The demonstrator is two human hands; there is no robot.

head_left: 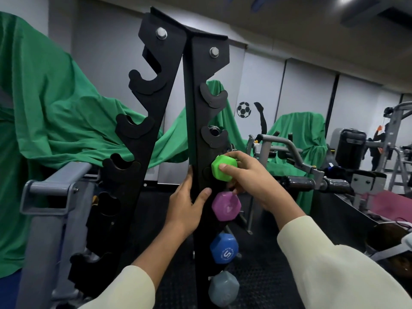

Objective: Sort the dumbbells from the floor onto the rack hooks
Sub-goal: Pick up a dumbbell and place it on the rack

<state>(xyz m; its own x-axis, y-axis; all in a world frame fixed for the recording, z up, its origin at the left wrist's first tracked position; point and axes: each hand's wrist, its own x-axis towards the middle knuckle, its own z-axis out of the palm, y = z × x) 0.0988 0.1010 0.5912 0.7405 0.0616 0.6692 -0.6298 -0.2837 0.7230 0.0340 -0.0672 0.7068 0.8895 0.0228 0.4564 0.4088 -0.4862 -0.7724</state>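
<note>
Left hand (186, 208) and right hand (249, 175) bare, no rings or watch visible. Long pale cream sleeves (338, 270) on both forearms, loose cuffs, plain smooth fabric, unmarked.

The right hand (249, 175) grips a green dumbbell (224, 167) against the black rack (196, 108). The left hand (187, 206) clasps the rack's upright just beside it. Below the right hand hang purple (226, 206), blue (224, 248) and grey (223, 288) dumbbells.
</note>
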